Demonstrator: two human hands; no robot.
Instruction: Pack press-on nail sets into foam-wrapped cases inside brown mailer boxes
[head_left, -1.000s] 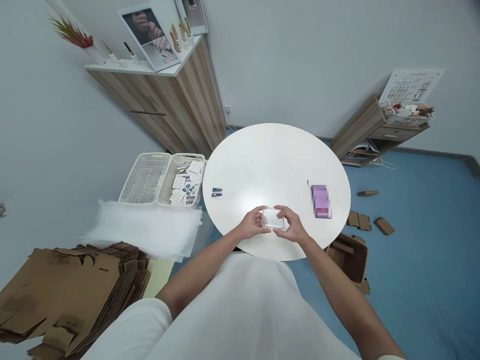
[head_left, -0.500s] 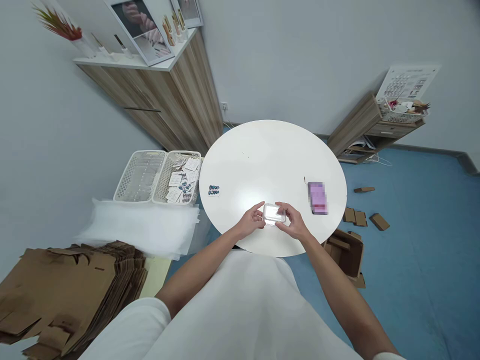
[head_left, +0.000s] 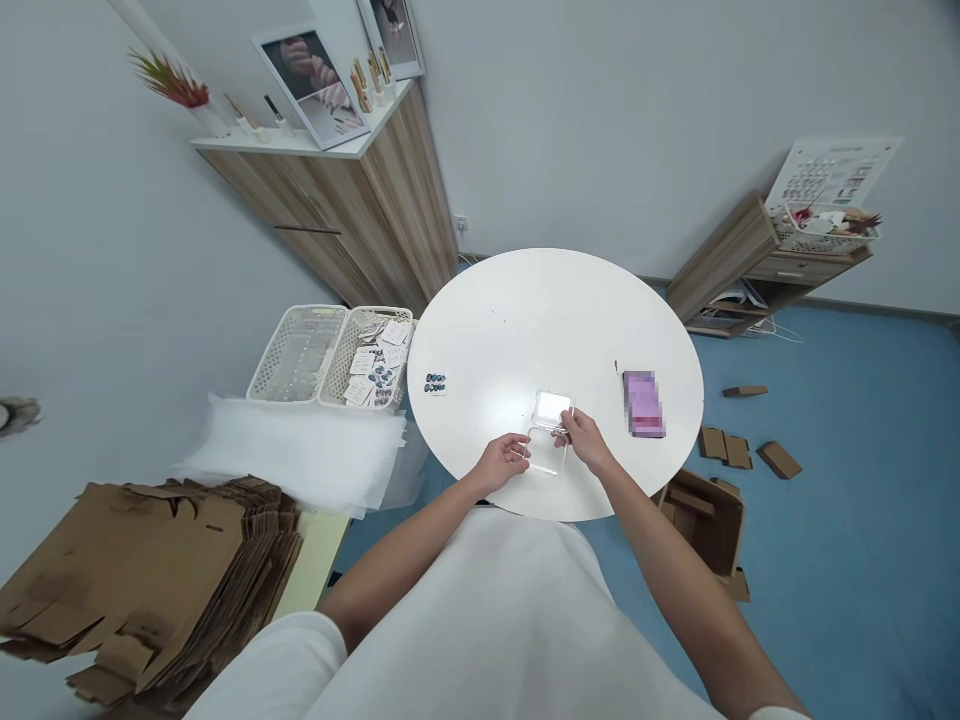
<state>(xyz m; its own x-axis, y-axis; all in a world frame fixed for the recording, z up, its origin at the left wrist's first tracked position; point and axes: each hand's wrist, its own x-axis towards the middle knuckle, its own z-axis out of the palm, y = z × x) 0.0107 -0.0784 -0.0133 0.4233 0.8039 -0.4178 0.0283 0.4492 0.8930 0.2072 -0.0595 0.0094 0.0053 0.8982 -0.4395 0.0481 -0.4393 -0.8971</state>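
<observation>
A small clear plastic case (head_left: 550, 430) lies opened flat on the round white table (head_left: 555, 320) near its front edge. My left hand (head_left: 504, 462) pinches the near half of the case at its left side. My right hand (head_left: 583, 441) grips the case at its right side, by the hinge between the two halves. A small card of dark nail tips (head_left: 434, 383) lies at the table's left edge. A purple flat item (head_left: 643, 403) lies to the right of my hands.
Two white baskets (head_left: 330, 355) stand left of the table, one holding several cards. White foam sheets (head_left: 300, 450) and a stack of flat cardboard boxes (head_left: 150, 570) lie lower left. Cardboard pieces (head_left: 720, 500) lie on the blue floor at right. Wooden cabinets stand against the wall.
The clear case was held shut between both hands; now it lies opened out flat on the table, lid swung away from me. The camera view shifted slightly.
</observation>
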